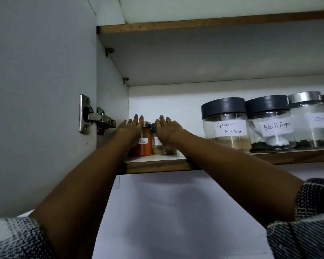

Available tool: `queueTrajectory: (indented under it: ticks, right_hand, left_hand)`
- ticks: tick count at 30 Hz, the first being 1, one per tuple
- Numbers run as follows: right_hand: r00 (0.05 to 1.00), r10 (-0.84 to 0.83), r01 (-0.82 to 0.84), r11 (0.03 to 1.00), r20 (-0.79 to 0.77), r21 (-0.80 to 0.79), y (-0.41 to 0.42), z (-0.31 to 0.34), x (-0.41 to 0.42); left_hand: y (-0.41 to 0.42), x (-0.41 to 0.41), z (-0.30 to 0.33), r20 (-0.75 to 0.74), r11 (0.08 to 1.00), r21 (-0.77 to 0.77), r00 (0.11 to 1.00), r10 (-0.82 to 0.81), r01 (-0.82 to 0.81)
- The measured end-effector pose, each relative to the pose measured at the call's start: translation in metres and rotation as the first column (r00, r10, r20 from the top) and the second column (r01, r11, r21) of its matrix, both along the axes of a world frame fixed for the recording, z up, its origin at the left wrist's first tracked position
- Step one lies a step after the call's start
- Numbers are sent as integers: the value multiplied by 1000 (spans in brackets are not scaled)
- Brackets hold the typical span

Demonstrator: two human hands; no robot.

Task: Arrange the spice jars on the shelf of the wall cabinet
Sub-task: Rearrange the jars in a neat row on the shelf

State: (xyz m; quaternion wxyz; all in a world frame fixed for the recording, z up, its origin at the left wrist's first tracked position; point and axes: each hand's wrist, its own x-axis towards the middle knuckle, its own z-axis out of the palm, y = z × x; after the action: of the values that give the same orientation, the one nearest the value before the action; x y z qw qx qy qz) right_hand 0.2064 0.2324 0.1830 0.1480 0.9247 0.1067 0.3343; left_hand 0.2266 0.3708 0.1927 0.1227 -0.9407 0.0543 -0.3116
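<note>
A small jar of orange powder (145, 144) with a silver lid stands at the left end of the cabinet shelf (157, 166). A small dark-lidded jar with pale contents (158, 147) touches its right side. My left hand (131, 128) lies flat against the front left of the orange jar, fingers stretched upward and apart. My right hand (168, 129) lies flat over the pale jar and hides most of it, fingers also extended. Neither hand visibly wraps around a jar. Whatever stands behind the hands is hidden.
Right of the small jars stand bigger jars: Garam Masala (225, 126), Black Pepper (269, 126) and a silver-lidded one (307, 118). The open cabinet door (36, 90) with its hinge (95, 116) is at the left. An upper shelf (195, 27) runs overhead.
</note>
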Motion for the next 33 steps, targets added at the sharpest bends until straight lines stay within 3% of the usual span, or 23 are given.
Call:
queueTrajectory:
  ticks: [2,4,8,12,16,20,25,33]
  right_hand:
    - [999,-5,5,1000,32,1,-1,-1,-2]
    - [984,22,-20,1000,177,-11,1,1,-5]
    - [888,149,-116,988,435,-102,10,8,-22]
    - [836,258,-118,947,485,-300,21,6,-43]
    - [761,414,-143,858,499,-493,5,28,-77]
    - [746,463,-113,797,479,-594,-25,57,-113]
    - [746,475,-164,810,467,-563,-74,79,-160]
    - [765,365,-152,903,531,-401,-159,89,-220]
  left_hand:
    - [0,-1,-2,-1,1000,1,1000,-6,6]
    - [0,-5,-2,14,998,-41,999,-45,45]
    - [-8,-24,5,41,948,-187,967,-253,256]
    - [-16,-48,0,129,956,-74,953,-274,285]
    - [-25,-79,8,315,937,-101,904,-288,334]
    - [-48,-113,22,416,906,-109,847,-331,408]
    - [-82,-151,37,510,800,-116,727,-460,588]
    - [-121,-190,46,433,718,38,636,-639,695]
